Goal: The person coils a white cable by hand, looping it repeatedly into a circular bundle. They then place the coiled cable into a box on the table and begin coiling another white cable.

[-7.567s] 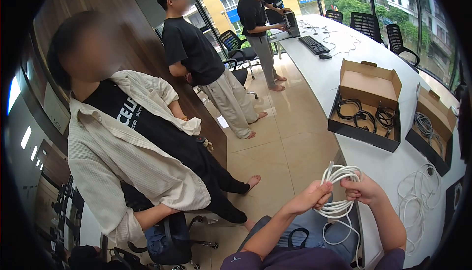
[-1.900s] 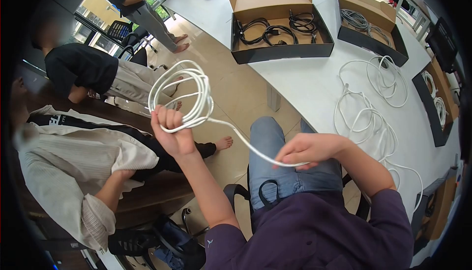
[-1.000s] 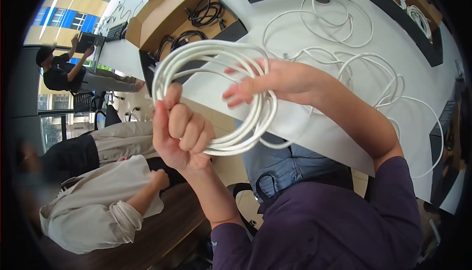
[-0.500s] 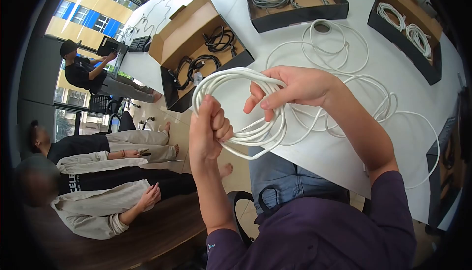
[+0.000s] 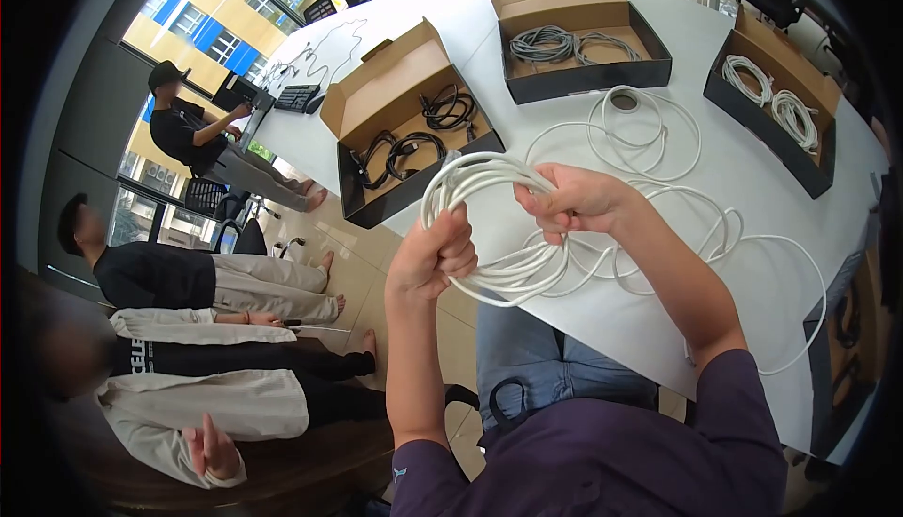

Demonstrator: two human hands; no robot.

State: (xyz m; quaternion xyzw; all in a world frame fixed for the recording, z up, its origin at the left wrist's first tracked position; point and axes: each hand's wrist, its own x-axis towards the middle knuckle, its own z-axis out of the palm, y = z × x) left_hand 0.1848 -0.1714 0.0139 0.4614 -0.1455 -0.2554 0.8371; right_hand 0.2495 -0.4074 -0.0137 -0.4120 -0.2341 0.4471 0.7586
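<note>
My left hand point(image 5: 433, 252) is closed round the left side of a coiled white cable point(image 5: 508, 286), held above the table's near edge. On the coil's upper right side, my right hand point(image 5: 574, 202) is closed with its fingers and thumb round the strands. A clear plug point(image 5: 452, 157) shows at the coil's top left. More of the white cable point(image 5: 701, 155) lies in loose loops on the white table point(image 5: 527, 117) to the right, and one long curve hangs past the table's right part.
Open boxes stand across the table: one with black cables point(image 5: 409, 150), one with grey cables point(image 5: 546, 44), one with white cables point(image 5: 795, 122). A tape roll point(image 5: 623, 99) lies among the loops. At left are several people, a keyboard point(image 5: 298, 98) and chairs.
My right hand's fingers have closed on the coil from a looser, spread pose. Both hands and the coil sit a little further right in view. A person's hand at lower left has moved down.
</note>
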